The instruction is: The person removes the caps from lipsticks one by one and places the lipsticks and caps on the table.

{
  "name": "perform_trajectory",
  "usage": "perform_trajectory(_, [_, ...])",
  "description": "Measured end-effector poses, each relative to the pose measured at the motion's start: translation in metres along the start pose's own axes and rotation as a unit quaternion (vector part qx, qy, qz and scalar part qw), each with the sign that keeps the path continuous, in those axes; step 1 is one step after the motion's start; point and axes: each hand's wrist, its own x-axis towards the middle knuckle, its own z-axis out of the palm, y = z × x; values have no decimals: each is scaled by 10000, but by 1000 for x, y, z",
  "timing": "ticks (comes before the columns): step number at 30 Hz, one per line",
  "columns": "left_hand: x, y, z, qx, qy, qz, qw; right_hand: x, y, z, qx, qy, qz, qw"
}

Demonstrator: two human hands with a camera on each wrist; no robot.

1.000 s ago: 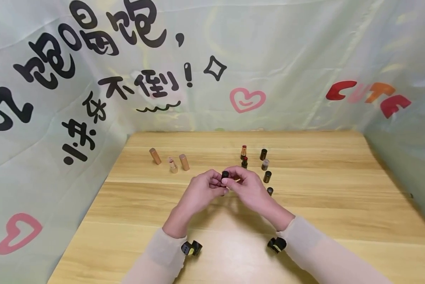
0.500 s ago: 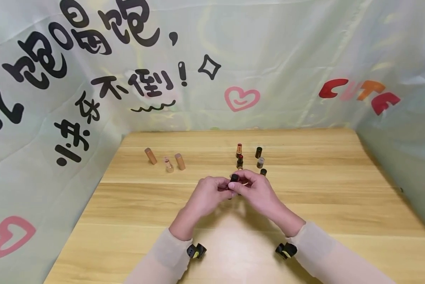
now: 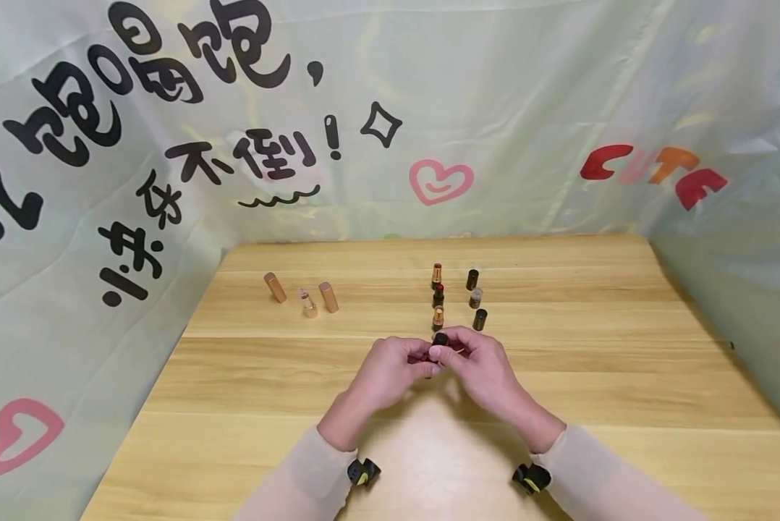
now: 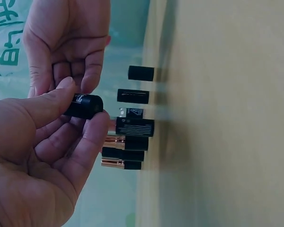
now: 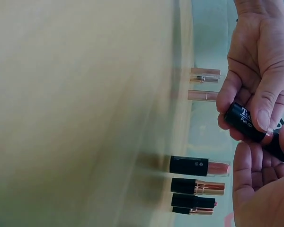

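In front of the standing lipsticks, both hands hold one black lipstick [image 3: 440, 339]. My left hand [image 3: 386, 373] pinches its base [image 5: 244, 121], which carries white lettering, between thumb and fingers. My right hand [image 3: 484, 362] grips the black cap [image 5: 277, 147] at the other end. A thin pale band shows between base and cap in the right wrist view. Just beyond the hands stand uncapped lipsticks in a row: a gold and black one [image 3: 438, 318], a dark red one [image 3: 438, 295] and another gold one [image 3: 436, 275]. A pink lipstick [image 5: 199, 166] also stands there.
Right of the row stand black caps [image 3: 480, 320] [image 3: 472, 280] and a clear-topped cap [image 3: 475, 297]. At the left of the wooden table [image 3: 266, 376] are two rose-gold pieces [image 3: 275, 287] [image 3: 328, 297] with an uncapped lipstick [image 3: 308, 302] between them. Printed cloth [image 3: 527, 108] encloses the back and sides.
Both hands have moved right and a little nearer the body with the black lipstick. The nearer gold lipstick, hidden behind the right hand before, now shows. The head view has shifted slightly.
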Motion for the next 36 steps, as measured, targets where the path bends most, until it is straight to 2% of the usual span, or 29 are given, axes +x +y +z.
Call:
perform_trajectory(9, [-3,-7,10,-95,60,194,9997,-9,7,6,-201,338,-71,9992])
perform_trajectory(17, [-1,-6,16,-45,163,416,9990,-14,10,8,1,642,-187,9978])
perform_trajectory(22, [-1,-5,18,-81,177,371,9991,-14,10,8,-112,809,-192,9965])
perform_trajectory(29, [1,-6,18,-191,215,372,9989,-12,6,6,-303,744,-293,9963])
perform_trajectory(36, [2,-3,18,-185,146,305,9993,-15,6,6,-214,911,-26,9956])
